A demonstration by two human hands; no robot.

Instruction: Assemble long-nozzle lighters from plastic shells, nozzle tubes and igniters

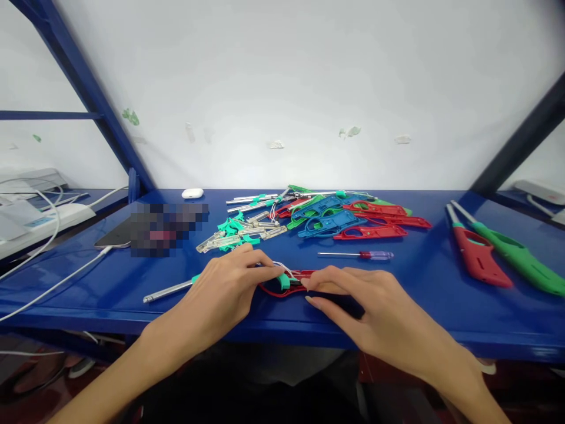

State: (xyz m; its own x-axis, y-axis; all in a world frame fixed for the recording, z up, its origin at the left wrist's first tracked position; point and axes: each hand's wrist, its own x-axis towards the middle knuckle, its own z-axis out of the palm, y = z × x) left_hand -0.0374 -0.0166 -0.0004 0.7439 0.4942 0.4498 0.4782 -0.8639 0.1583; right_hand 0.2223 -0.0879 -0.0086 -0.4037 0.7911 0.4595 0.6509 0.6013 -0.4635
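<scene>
A red half-casing of a stick lighter [304, 273] lies near the table's front edge, between my hands. Inside its ring sits a teal trigger [283, 282], with thin white wires running over it. My left hand [227, 282] is closed on the casing's front part, thumb and forefinger by the wires. From under that hand a metal lighter tube [168, 291] sticks out to the left. My right hand [371, 300] grips the casing's handle end, fingertips pinched beside the trigger; its fingers partly cover what lies there.
Behind my hands lie lighter tubes [251, 206], clear and teal parts [236, 235], and blue casing halves [331, 224] among red and green ones. A screwdriver [375, 255] lies nearer. Red [481, 259] and green lighters [521, 259] lie right; a phone [117, 231] lies left.
</scene>
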